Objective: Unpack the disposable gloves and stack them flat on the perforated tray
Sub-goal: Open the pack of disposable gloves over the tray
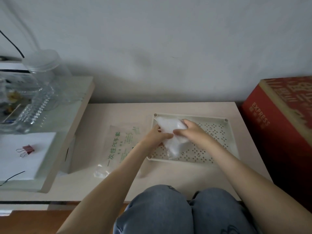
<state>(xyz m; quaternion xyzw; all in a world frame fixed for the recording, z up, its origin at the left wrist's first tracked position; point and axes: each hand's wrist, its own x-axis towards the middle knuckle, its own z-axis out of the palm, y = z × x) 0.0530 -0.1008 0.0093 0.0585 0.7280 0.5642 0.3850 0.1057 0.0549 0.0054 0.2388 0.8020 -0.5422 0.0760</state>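
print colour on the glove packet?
Green lettering on the clear glove packet; head view.

A plain grey-white wall (pixel 168 39) is seen behind, softly and evenly lit, with faint shadows cast low on it. A pale beige tabletop (pixel 168 179) is set against it, and a higher pale shelf (pixel 81 102) is placed at its left, on which a clear plastic jar (pixel 45 65) is stood. A red carton (pixel 273 119) printed "EXPRESS" is stood at the right, and brown wooden floor (pixel 33 222) is glimpsed at the lower left.

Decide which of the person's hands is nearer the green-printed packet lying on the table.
Left. The left hand grips the gloves just beside the packet; the right hand holds them farther right, over the tray.
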